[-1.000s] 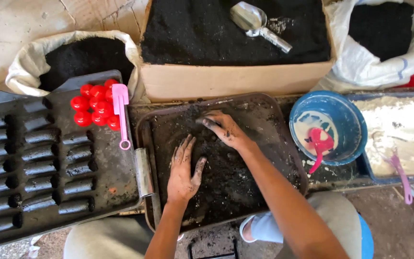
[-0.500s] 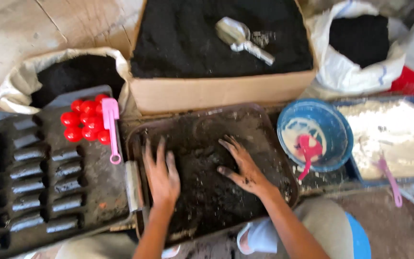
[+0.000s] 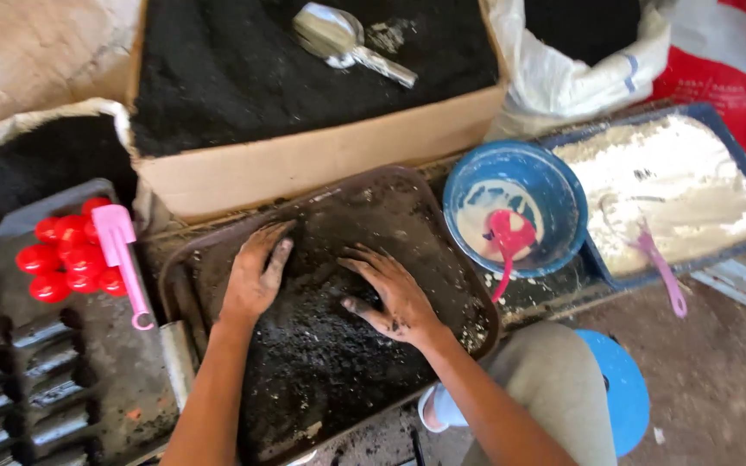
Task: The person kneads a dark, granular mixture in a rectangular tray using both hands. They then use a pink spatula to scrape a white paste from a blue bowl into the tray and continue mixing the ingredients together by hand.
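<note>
Both my palms lie flat and unclenched on the dark mix (image 3: pixel 321 345) in the brown tray (image 3: pixel 468 285), grasping nothing. My left hand (image 3: pixel 254 280) presses toward the tray's far-left corner, my right hand (image 3: pixel 390 298) near its middle. The stuff looks damp, crumbly and soft (it clings to my fingers), so I judge it best gathered by cupping from underneath, not pinching.
</note>
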